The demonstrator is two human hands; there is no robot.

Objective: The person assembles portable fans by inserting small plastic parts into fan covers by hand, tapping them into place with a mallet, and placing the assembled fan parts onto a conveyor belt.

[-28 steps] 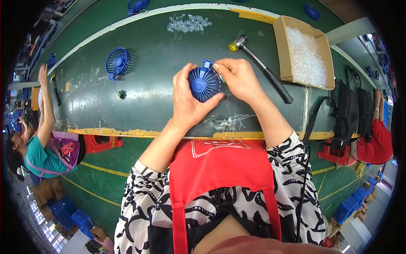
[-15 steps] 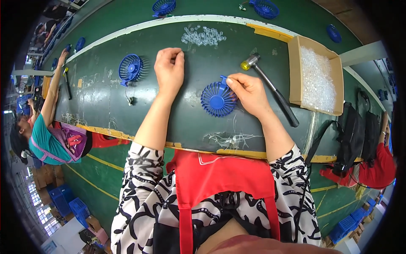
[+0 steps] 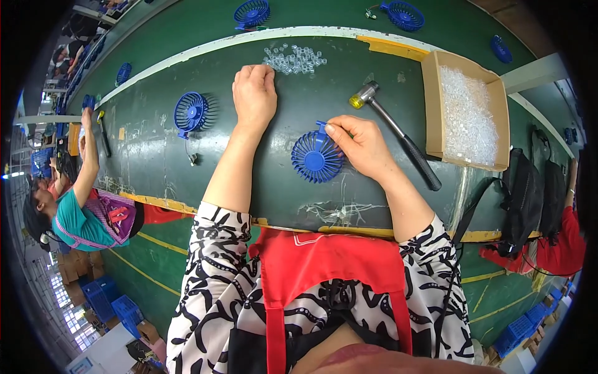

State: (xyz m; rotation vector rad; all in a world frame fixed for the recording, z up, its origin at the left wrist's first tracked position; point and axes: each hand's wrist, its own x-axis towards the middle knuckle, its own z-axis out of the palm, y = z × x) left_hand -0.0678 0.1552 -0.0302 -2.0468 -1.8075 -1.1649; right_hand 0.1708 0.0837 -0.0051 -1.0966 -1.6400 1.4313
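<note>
A round blue plastic fan cover [image 3: 314, 160] with radial ribs lies in front of me, its short neck pointing away. My right hand [image 3: 361, 143] pinches this neck between thumb and forefinger. Farther off and to the left, my left hand [image 3: 255, 96] is closed, its fingers bent down at the near left edge of a pile of small clear plastic pieces [image 3: 298, 61]. The fingertips are hidden, so whether a piece is between them does not show. Another blue fan cover [image 3: 190, 112], with a wire and small connector trailing from it, rests left of my left arm.
A mallet [image 3: 398, 131] with a yellow tip and black grip lies right of my right hand. Beyond it stands a cardboard box [image 3: 434, 109] of clear pieces. More blue fan parts [image 3: 252, 12] sit past the white rail [image 3: 205, 47]. Co-workers sit at left and right.
My left hand has shifted slightly away from me and right, its fingers reaching the pile's edge. The right hand and the fan cover it pinches have moved slightly left.
</note>
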